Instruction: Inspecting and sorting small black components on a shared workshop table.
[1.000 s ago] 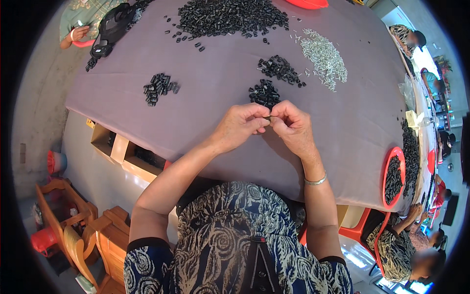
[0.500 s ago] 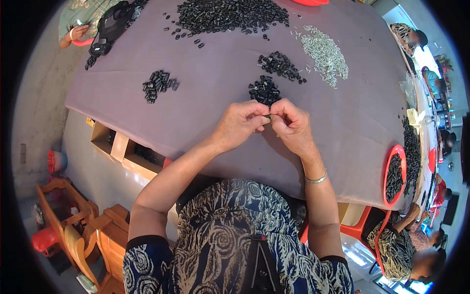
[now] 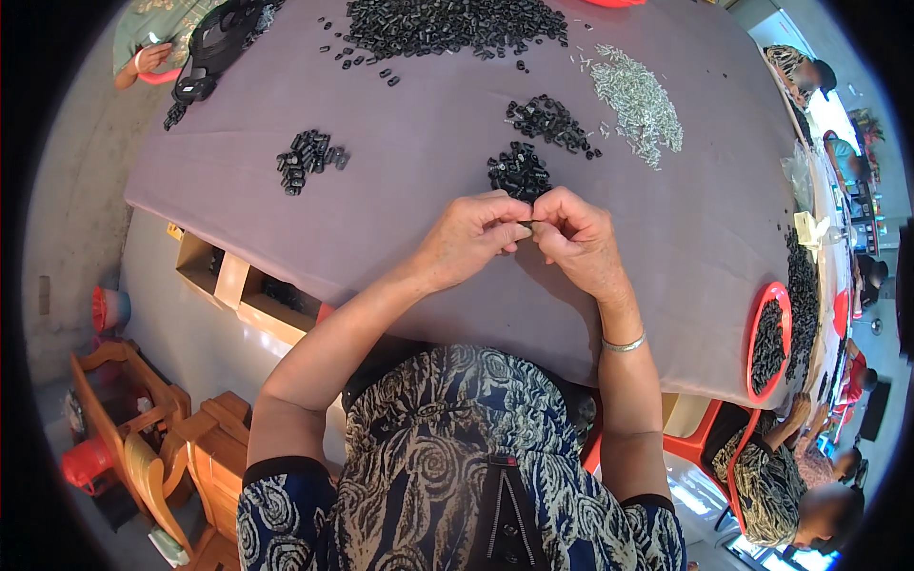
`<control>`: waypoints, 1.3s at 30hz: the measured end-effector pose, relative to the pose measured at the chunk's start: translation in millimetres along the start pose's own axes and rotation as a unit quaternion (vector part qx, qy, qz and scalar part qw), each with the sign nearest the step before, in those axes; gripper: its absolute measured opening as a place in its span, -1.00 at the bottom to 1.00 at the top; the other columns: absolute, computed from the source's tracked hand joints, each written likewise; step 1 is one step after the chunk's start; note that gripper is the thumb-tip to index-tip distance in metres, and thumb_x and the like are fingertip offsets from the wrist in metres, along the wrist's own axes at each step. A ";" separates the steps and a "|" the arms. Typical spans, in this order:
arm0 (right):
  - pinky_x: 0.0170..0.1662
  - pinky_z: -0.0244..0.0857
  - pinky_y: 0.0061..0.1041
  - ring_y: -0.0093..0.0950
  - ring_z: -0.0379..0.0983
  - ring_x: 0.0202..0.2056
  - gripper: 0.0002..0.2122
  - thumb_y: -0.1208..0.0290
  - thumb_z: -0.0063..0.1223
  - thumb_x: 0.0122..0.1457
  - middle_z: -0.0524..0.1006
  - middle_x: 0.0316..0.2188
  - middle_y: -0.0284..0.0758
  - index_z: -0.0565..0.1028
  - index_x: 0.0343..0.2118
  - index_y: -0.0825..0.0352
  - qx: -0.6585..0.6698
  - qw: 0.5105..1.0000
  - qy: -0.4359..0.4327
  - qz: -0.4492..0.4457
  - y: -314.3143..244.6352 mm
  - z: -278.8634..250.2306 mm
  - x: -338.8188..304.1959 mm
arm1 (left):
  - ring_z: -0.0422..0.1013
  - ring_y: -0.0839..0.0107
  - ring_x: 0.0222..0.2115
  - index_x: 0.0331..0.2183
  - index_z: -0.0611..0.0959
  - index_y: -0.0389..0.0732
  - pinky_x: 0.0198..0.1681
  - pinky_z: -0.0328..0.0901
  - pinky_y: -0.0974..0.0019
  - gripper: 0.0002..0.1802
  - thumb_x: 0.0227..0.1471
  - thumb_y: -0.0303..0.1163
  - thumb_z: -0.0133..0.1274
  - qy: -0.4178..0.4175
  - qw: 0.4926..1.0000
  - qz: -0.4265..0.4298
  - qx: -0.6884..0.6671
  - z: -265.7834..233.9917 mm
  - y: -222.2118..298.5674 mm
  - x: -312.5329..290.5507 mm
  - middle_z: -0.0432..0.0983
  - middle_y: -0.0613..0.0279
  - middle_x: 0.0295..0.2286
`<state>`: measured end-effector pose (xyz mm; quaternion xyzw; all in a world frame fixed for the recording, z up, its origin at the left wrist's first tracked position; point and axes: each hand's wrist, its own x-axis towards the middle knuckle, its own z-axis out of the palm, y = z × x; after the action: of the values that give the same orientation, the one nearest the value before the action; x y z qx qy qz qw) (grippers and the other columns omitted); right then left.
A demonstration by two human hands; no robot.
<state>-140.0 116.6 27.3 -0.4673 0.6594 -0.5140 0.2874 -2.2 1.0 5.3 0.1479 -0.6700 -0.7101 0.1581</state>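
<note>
My left hand (image 3: 473, 238) and my right hand (image 3: 579, 238) meet above the cloth-covered table (image 3: 409, 214), fingertips nearly touching. Both are closed in a pinch on one small dark piece (image 3: 528, 225), mostly hidden by the fingers. Just beyond my fingertips lies a small pile of black plastic pieces (image 3: 519, 171). Another small pile of black parts (image 3: 549, 124) is behind it. To its right spreads a heap of small silvery pins (image 3: 638, 105). Off to the left sits a further cluster of black pieces (image 3: 307, 160).
A large heap of black pieces (image 3: 447, 27) covers the far side. A red-rimmed basket (image 3: 769, 341) of black parts stands at the right edge. Cardboard boxes (image 3: 271, 303) are under the left edge, near wooden chairs (image 3: 205, 457). Other people (image 3: 776, 490) sit at right.
Both hands stay together at nearly the same spot. My right hand has shifted slightly right and turned a little. The whole view has moved slightly.
</note>
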 end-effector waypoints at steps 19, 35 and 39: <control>-0.62 0.16 -0.77 -0.83 0.26 -0.65 -0.92 0.68 -0.09 0.01 0.39 -0.67 -0.55 0.40 -0.50 0.34 0.056 0.998 0.037 0.002 -0.6 6.5 -2.3 | 0.36 0.67 -0.47 -0.34 0.56 -0.27 -0.37 0.33 0.54 -0.93 0.06 -0.53 0.02 0.008 0.999 -0.029 -0.030 1.7 3.5 -1.5 0.44 0.41 -0.47; -0.56 0.15 -0.75 -0.83 0.23 -0.62 -0.92 0.68 -0.06 -0.05 0.38 -0.69 -0.56 0.41 -0.51 0.35 0.024 0.999 0.036 0.001 4.7 3.5 -1.9 | 0.41 0.59 -0.46 -0.31 0.55 -0.32 -0.36 0.36 0.48 -0.89 0.04 -0.55 0.00 0.005 0.999 -0.023 -0.028 1.8 -0.2 -1.6 0.47 0.31 -0.41; -0.57 0.15 -0.76 -0.83 0.24 -0.62 -0.92 0.68 -0.06 -0.04 0.37 -0.68 -0.56 0.41 -0.51 0.35 0.020 0.999 0.033 -0.001 5.8 2.5 -1.6 | 0.41 0.60 -0.46 -0.31 0.55 -0.32 -0.37 0.36 0.48 -0.88 0.04 -0.55 0.00 0.002 1.000 -0.017 -0.015 1.3 1.4 -1.3 0.48 0.30 -0.42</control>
<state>-139.2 117.3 20.8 -0.4449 0.6573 -0.5429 0.2744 -1.6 2.7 6.8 0.1583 -0.6566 -0.7221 0.1496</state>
